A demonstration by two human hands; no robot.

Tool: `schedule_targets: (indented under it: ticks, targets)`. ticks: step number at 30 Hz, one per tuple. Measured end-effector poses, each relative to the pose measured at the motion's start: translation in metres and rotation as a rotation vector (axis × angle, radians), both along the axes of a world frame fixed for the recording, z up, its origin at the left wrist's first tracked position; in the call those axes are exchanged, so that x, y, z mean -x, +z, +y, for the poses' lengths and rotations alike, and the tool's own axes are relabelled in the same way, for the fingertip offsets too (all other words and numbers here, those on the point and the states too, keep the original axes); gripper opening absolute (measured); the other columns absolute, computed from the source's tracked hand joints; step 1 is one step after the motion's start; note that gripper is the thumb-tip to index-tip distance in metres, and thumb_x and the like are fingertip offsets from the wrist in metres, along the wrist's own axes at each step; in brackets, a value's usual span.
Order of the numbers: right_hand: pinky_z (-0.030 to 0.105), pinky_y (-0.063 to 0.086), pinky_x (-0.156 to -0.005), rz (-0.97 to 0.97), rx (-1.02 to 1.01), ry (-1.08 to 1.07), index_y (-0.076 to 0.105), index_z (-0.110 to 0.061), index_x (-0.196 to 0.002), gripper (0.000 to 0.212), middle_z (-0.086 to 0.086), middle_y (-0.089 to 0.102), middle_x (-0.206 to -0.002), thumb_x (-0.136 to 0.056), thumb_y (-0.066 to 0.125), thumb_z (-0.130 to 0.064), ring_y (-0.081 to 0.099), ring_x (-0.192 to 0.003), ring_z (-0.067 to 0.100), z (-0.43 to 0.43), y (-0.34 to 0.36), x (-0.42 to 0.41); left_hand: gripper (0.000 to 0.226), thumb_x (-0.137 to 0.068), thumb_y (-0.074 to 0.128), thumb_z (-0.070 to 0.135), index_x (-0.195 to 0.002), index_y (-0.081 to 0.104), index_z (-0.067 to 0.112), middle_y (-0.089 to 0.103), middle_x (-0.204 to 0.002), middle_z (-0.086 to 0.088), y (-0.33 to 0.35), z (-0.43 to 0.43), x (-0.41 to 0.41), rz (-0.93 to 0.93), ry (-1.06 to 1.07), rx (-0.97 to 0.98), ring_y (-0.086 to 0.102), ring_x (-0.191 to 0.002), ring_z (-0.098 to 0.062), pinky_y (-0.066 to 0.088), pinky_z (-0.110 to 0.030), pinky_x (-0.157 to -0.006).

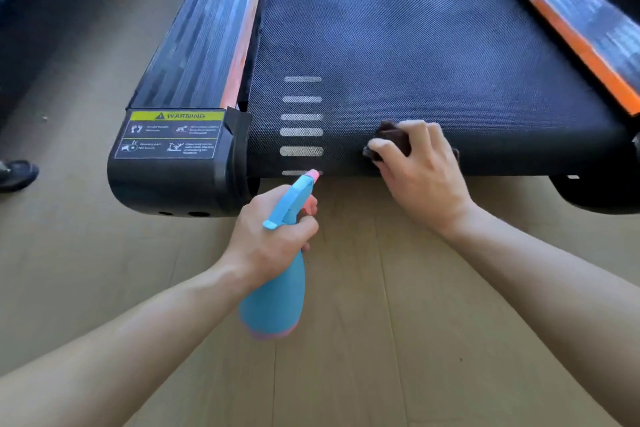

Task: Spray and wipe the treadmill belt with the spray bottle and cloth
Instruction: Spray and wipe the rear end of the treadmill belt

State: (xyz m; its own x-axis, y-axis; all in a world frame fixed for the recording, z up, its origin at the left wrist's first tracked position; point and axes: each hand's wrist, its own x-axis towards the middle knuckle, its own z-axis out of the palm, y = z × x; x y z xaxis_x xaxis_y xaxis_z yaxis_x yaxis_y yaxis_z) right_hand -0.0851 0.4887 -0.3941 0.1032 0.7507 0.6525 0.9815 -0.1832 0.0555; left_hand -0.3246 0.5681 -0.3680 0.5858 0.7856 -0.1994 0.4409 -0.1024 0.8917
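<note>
The left hand (270, 239) grips the probably light, rigid spray bottle (277, 298) by its neck just off the treadmill belt (415, 45)'s near edge, while the right hand (419, 166) clutches the soft, bunched cloth (391, 135) against that edge.

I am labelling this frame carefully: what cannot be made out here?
All head view.
Cloth: mostly hidden under the right hand.
Warning label: small print too blurred to read.
Bottle: trigger partly covered by the left hand.
Belt: far end cut off by the top edge.
Shoe: cut off by the left edge.
</note>
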Motion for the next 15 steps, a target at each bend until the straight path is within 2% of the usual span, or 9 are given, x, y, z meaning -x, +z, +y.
schedule_targets:
  ticks: [4, 10, 12, 15]
  targets:
    - [0.051, 0.050, -0.085, 0.183, -0.020, -0.059, 0.069, -0.013, -0.111, 0.019, 0.022, 0.053, -0.113, -0.099, 0.059, -0.025, 0.051, -0.095, 0.040, -0.040, -0.005, -0.006, 0.020, -0.068, 0.062, 0.025, -0.086, 0.071, 0.020, 0.073, -0.093, 0.007, -0.005, -0.005, 0.002, 0.016, -0.002, 0.000, 0.073, -0.060, -0.021, 0.063, -0.046, -0.075]
    - [0.038, 0.040, -0.095, 0.291, -0.037, -0.047, 0.068, -0.012, -0.115, 0.022, 0.020, 0.051, -0.116, -0.099, 0.059, -0.025, 0.050, -0.098, 0.039, -0.059, 0.000, -0.003, 0.020, -0.070, 0.062, 0.027, -0.084, 0.070, 0.017, 0.073, -0.091, 0.009, -0.009, -0.015, 0.004, 0.036, 0.056, 0.032, 0.073, -0.062, -0.020, 0.063, -0.053, -0.080]
    - [0.037, 0.040, -0.093, 0.295, -0.042, -0.033, 0.068, -0.011, -0.115, 0.023, 0.021, 0.051, -0.116, -0.099, 0.059, -0.025, 0.050, -0.098, 0.038, -0.055, 0.001, 0.002, 0.016, -0.071, 0.062, 0.028, -0.081, 0.067, 0.018, 0.072, -0.087, 0.008, -0.010, -0.019, 0.007, 0.040, 0.079, 0.022, 0.073, -0.061, -0.019, 0.063, -0.051, -0.078]
    - [0.040, 0.043, -0.092, 0.309, -0.045, -0.003, 0.068, -0.012, -0.115, 0.022, 0.020, 0.051, -0.115, -0.098, 0.060, -0.025, 0.051, -0.097, 0.039, -0.048, 0.001, 0.010, 0.015, -0.072, 0.059, 0.031, -0.075, 0.059, 0.016, 0.065, -0.071, 0.007, -0.008, -0.022, 0.013, 0.054, 0.114, -0.017, 0.073, -0.059, -0.020, 0.055, -0.037, -0.071]
